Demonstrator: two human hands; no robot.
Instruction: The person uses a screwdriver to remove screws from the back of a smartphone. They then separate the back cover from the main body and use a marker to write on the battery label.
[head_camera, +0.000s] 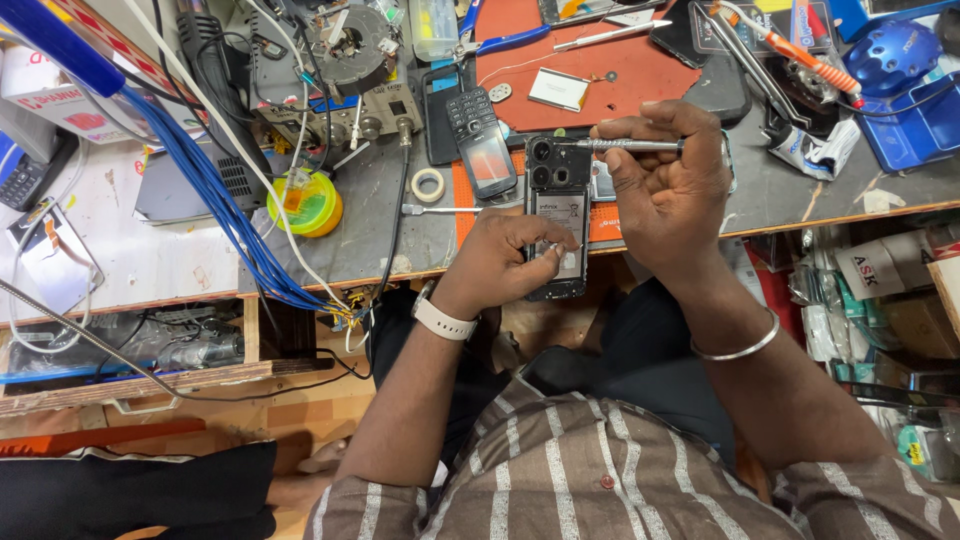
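Cluttered from edge to edge, the grey worktop (400, 235) runs across the upper half of the view, its wooden lip at about mid-height. Out at nine o'clock a bundle of blue wires (225, 215) slopes down from the top left corner to the worktop's front edge. Just right of it sits a round yellow-green tub (305, 205), and a little further right a small roll of white tape (429, 184). At twelve o'clock a keypad phone (480, 140) lies tilted on the worktop, beside an orange mat (590, 75) that carries a flat silver battery pack (559, 89).

Near the centre, the left hand (505, 260), a white watch on its wrist, is closed around the lower part of an opened smartphone (558, 215), fingertips pressing on its bare back. The smartphone stands lengthwise over the worktop's front edge, camera lenses at its twelve o'clock end, lower end hanging past the lip.

At two o'clock from the smartphone, the right hand (665, 190), a metal bangle on its wrist, pinches a slim metal tool (625, 145), held level with its tip pointing toward nine o'clock, just above the camera end. Whether the tip touches the smartphone I cannot tell.

Far off at one o'clock rests a blue tray (915, 130) with a blue rounded object in it.
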